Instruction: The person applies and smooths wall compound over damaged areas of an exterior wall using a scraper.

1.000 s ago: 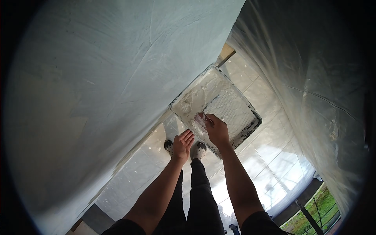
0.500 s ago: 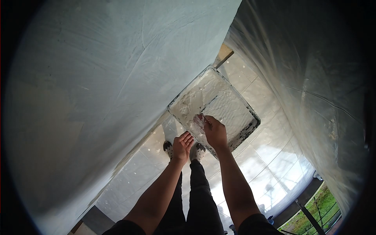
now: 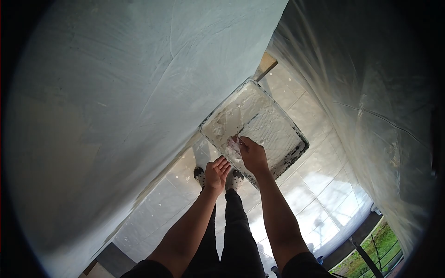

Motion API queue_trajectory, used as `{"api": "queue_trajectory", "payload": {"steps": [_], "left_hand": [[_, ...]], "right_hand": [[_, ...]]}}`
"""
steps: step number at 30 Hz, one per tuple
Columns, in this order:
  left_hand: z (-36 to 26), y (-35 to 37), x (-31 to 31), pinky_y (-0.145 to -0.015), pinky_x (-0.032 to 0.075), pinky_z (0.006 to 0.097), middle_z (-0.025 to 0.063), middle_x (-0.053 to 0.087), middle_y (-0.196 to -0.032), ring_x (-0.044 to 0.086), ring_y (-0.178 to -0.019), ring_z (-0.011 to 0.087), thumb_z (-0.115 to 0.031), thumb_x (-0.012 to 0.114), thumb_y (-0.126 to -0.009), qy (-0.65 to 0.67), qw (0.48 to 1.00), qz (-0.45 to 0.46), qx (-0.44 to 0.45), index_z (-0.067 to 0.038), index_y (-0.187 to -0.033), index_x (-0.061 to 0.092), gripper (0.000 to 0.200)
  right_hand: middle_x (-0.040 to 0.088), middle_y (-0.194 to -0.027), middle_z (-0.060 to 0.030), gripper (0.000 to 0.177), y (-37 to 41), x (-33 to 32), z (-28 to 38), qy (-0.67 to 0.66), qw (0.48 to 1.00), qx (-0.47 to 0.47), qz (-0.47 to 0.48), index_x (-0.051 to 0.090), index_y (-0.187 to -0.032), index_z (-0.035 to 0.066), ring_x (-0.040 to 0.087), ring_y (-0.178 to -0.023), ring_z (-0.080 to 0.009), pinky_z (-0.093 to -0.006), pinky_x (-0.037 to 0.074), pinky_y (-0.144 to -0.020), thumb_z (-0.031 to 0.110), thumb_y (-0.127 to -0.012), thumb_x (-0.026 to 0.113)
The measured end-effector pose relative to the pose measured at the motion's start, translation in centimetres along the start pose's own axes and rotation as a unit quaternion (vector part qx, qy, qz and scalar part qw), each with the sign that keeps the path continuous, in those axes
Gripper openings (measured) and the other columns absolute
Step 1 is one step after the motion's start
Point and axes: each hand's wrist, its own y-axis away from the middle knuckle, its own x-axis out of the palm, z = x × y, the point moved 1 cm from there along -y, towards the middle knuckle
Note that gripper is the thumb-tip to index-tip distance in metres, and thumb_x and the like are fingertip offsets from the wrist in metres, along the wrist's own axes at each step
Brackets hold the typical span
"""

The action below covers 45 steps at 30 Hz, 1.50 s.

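Observation:
My right hand point(image 3: 253, 155) is over the near left part of a square tray point(image 3: 303, 141), its fingers pinched on a crumpled, pinkish-white piece point(image 3: 234, 147) that looks thin and partly see-through. What the piece is cannot be made out. White paste point(image 3: 269, 132) spreads across the tray in rough ridges, with dark smears along the rim. Just off the tray's near left edge, my left hand point(image 3: 218, 172) is turned palm up with its fingers outstretched and nothing in it.
A large pale plastered wall point(image 3: 116, 92) rises on the left. Clear plastic sheeting point(image 3: 371, 106) hangs on the right. My feet in patterned socks point(image 3: 234, 180) stand on light floor tiles point(image 3: 320, 173) by the tray. Railing bars point(image 3: 368, 259) and grass show at lower right.
The view has shifted very slightly. My right hand and the crumpled piece have moved a tiny bit left; my left hand keeps its place.

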Motion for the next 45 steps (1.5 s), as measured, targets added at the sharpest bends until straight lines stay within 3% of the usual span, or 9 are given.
{"api": "queue_trajectory", "payload": {"steps": [3, 6, 10, 15, 18, 21, 24, 28, 45], "left_hand": [[0.0, 0.1, -0.2, -0.122, 0.031, 0.0476, 0.0211, 0.053, -0.145, 0.047, -0.138, 0.0349, -0.034, 0.039, -0.094, -0.001, 1.0, -0.002, 0.002, 0.009, -0.144, 0.046, 0.066], [0.1, 0.3, -0.1, -0.122, 0.031, 0.0477, 0.0212, 0.053, -0.145, 0.048, -0.138, 0.035, -0.034, 0.039, -0.094, 0.004, 1.0, -0.01, -0.002, 0.009, -0.144, 0.047, 0.066], [0.2, 0.2, -0.3, -0.122, 0.032, 0.0477, 0.0209, 0.054, -0.145, 0.049, -0.137, 0.0347, -0.034, 0.04, -0.095, 0.005, 1.0, 0.0, 0.001, 0.009, -0.142, 0.048, 0.065], [0.2, 0.1, -0.5, -0.121, 0.033, 0.0476, 0.0201, 0.055, -0.143, 0.05, -0.135, 0.0343, -0.035, 0.04, -0.094, -0.002, 1.0, -0.004, -0.005, 0.009, -0.141, 0.049, 0.064], [0.0, 0.3, -0.4, -0.121, 0.033, 0.0477, 0.0198, 0.055, -0.142, 0.05, -0.135, 0.0343, -0.035, 0.04, -0.094, 0.013, 1.0, 0.006, -0.006, 0.009, -0.142, 0.049, 0.065], [-0.2, 0.5, -0.2, -0.121, 0.034, 0.0478, 0.0197, 0.055, -0.142, 0.05, -0.134, 0.0344, -0.035, 0.041, -0.094, 0.0, 1.0, -0.014, -0.007, 0.009, -0.14, 0.05, 0.065], [-0.1, 0.6, -0.1, -0.12, 0.034, 0.0478, 0.0196, 0.056, -0.142, 0.051, -0.134, 0.0344, -0.036, 0.04, -0.094, 0.009, 1.0, -0.004, -0.01, 0.008, -0.138, 0.051, 0.064], [-0.1, 0.6, -0.4, -0.12, 0.034, 0.0475, 0.0197, 0.056, -0.141, 0.051, -0.133, 0.034, -0.037, 0.04, -0.093, 0.002, 1.0, 0.007, -0.004, 0.008, -0.138, 0.051, 0.064], [0.0, 0.8, -0.5, -0.121, 0.033, 0.0473, 0.0181, 0.058, -0.135, 0.05, -0.132, 0.033, -0.033, 0.042, -0.093, 0.017, 1.0, -0.001, -0.008, 0.006, -0.131, 0.056, 0.056]], "right_hand": [[0.074, -0.102, -0.0225, 0.032, -0.1, 0.0, -0.2, 0.005, 0.996, -0.01, -0.09, 0.068, -0.124, 0.002, 0.073, -0.094, -0.0364, -0.0405, 0.056, -0.083, 0.016, -0.095, 0.064], [0.074, -0.102, -0.0222, 0.032, -0.5, 0.2, 0.1, -0.057, 0.996, -0.003, -0.073, 0.068, -0.123, 0.003, 0.073, -0.094, -0.0375, -0.0407, 0.056, -0.083, 0.014, -0.094, 0.062], [0.074, -0.1, -0.0215, 0.029, -0.6, 0.9, -0.7, 0.055, 0.997, -0.008, -0.045, 0.068, -0.121, 0.003, 0.073, -0.091, -0.0366, -0.041, 0.056, -0.08, 0.013, -0.095, 0.061], [0.075, -0.095, -0.0189, 0.032, -0.3, 0.3, 0.3, -0.052, 0.998, 0.0, -0.045, 0.068, -0.124, 0.004, 0.073, -0.083, -0.0307, -0.0385, 0.056, -0.079, 0.018, -0.096, 0.065], [0.074, -0.1, -0.0201, 0.032, 0.0, 1.0, -0.5, 0.061, 0.997, -0.025, -0.027, 0.068, -0.125, 0.002, 0.074, -0.091, -0.029, -0.0358, 0.056, -0.083, 0.016, -0.097, 0.064], [0.074, -0.104, -0.0215, 0.032, 0.0, -0.2, -0.3, -0.089, 0.994, 0.039, -0.047, 0.067, -0.126, 0.001, 0.074, -0.095, -0.0315, -0.037, 0.056, -0.086, 0.016, -0.097, 0.064], [0.075, -0.105, -0.021, 0.032, 0.9, -0.1, 0.4, -0.051, 0.998, 0.009, 0.031, 0.067, -0.126, 0.001, 0.074, -0.096, -0.0308, -0.0368, 0.056, -0.085, 0.013, -0.097, 0.064], [0.074, -0.108, -0.0222, 0.03, 1.4, 0.0, -0.2, -0.019, 0.997, -0.051, -0.048, 0.068, -0.125, 0.001, 0.074, -0.098, -0.0313, -0.0374, 0.056, -0.085, 0.012, -0.097, 0.063], [0.073, -0.109, -0.0205, 0.03, 1.1, 1.5, 1.8, -0.066, 0.995, -0.078, -0.014, 0.067, -0.126, 0.0, 0.072, -0.101, -0.0317, -0.038, 0.056, -0.085, 0.008, -0.098, 0.061]]}}
